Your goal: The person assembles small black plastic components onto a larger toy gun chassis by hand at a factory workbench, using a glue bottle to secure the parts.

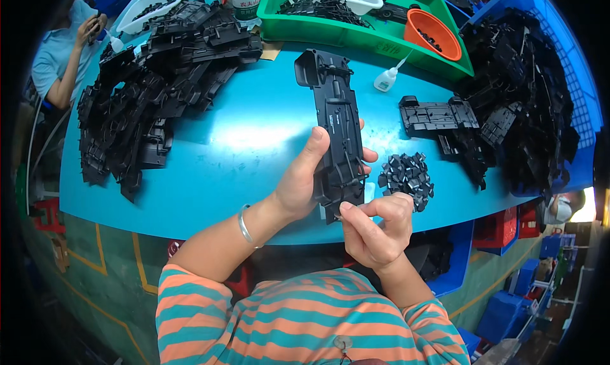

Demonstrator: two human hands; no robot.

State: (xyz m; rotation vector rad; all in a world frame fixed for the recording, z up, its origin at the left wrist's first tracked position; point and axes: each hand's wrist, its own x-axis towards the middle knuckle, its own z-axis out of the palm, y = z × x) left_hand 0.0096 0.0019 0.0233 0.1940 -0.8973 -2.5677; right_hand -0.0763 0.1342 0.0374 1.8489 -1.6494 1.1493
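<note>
Shirt (298,317) by table edge (121,222); left hand (300,182) holds chassis (340,120), room leftward.

The round container (246,1) at the back has red writing on its white side, with more writing below. The green tray (337,34) has dark marks on its front wall. The black plastic car base (338,120) has white print, too tiny to read.
</note>
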